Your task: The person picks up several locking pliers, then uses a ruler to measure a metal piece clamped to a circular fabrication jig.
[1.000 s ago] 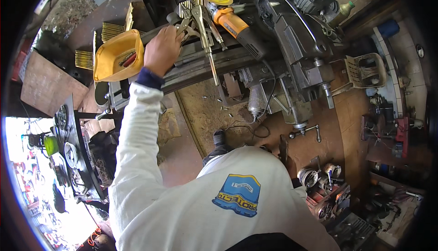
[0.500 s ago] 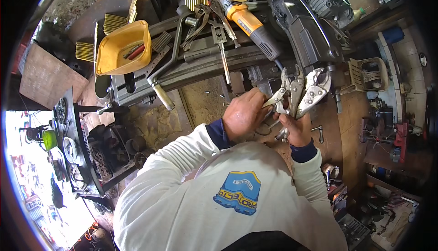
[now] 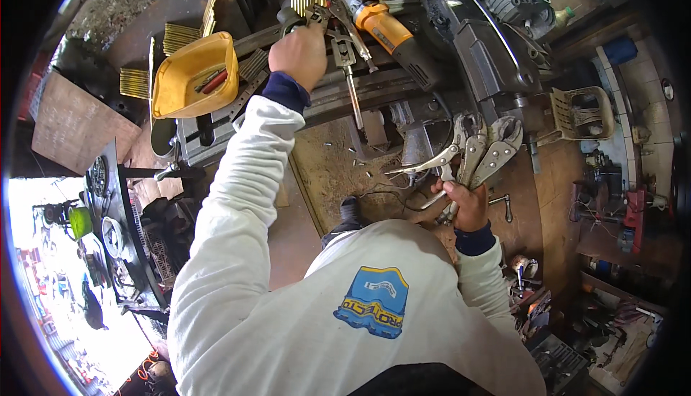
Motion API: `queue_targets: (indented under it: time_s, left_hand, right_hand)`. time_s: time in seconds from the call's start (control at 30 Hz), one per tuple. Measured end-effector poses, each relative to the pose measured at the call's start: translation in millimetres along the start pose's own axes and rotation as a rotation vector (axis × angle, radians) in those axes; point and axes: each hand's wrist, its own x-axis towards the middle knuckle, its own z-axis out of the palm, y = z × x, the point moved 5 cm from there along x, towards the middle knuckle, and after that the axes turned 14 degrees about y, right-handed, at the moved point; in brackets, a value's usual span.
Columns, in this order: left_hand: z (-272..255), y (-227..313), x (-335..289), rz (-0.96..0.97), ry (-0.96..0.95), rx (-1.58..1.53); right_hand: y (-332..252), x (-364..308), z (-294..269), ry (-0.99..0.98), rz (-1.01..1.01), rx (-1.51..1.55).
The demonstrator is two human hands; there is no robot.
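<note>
My left hand (image 3: 299, 57) reaches onto the bench, its fingers curled round a dark pair of pliers (image 3: 315, 14) whose jaws show past the knuckles; the handles are hidden. A yellow angle grinder (image 3: 389, 30) and a steel T-shaped tool (image 3: 351, 83) lie to the right of that hand. Held low at the right, my right hand (image 3: 468, 205) is closed round a bunch of silver locking pliers (image 3: 497, 153). Their jaws fan out away from me, and one long handle sticks out to the left.
A yellow plastic tub (image 3: 196, 75) with a few small tools stands left of my left hand. Beyond the right hand is a heavy vise-like machine (image 3: 486, 54) with a wrench on it. A beige plastic chair (image 3: 581, 114) stands farther right. Small metal pieces litter the floor.
My left hand has left the locking pliers and moved up and left to the pliers on the bench. My right hand keeps the bunch, now fanned differently.
</note>
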Motion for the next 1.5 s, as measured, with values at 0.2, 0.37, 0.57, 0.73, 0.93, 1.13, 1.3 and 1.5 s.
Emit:
queue_targets:
  time_s: [0.2,0.37,0.57,0.73,0.93,1.13,1.3,1.5]
  left_hand:
    - [32.5,-10.2,-8.3,0.106,-0.145,0.177]
    - [32.0,-18.4,-2.4,0.113,-0.143,0.041]
    - [35.2,-26.2,5.1,0.065,-0.239,-0.115]
    - [14.3,-37.5,-10.1,0.091,-0.171,-0.295]
    - [-49.0,-27.1,-41.4,0.129,-0.088,-0.465]
    - [-94.5,19.5,-79.6,0.052,-0.170,-0.679]
    - [-84.5,51.3,-119.1,0.016,-0.333,-0.953]
    - [-75.3,78.3,-142.5,0.062,-0.396,-1.080]
  right_hand:
    - [0.9,-12.7,-7.1,0.047,-0.010,0.011]
    - [8.0,-17.5,-17.9,0.079,0.001,-0.009]
    - [8.2,-21.7,-18.2,0.081,0.080,-0.019]
    - [9.4,-23.3,-20.3,0.077,0.072,-0.007]
    - [11.5,-23.3,-23.1,0.044,0.115,-0.035]
    - [1.9,-10.7,-4.1,-0.001,0.099,0.147]
    - [2.7,5.0,15.8,-0.165,0.243,0.300]
    - [-7.8,6.9,25.7,-0.238,0.152,0.346]
